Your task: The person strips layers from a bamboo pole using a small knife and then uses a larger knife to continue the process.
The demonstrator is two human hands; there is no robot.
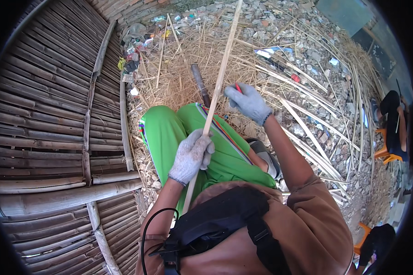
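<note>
My left hand point(192, 156), in a pale knitted glove, is closed around a long bamboo strip point(221, 75). The strip slants from beside my waist, across my green trousers point(158, 126), up past the top of the picture. My right hand point(248, 103), gloved too, is just right of the strip and apart from it. Its fingers are curled on a small red object point(238, 87); only a short end of that shows, so its kind is hidden. Beyond my knees lies a broad-bladed knife point(198, 79) with a dark handle, partly behind my leg.
A bamboo slat wall point(41, 110) runs along my left. Straw-like shavings point(183, 73) cover the rubble ground ahead. Several split bamboo strips point(307, 128) lie to the right. At the far right, people sit on orange stools point(384, 149). A brick wall point(119, 10) stands at the back.
</note>
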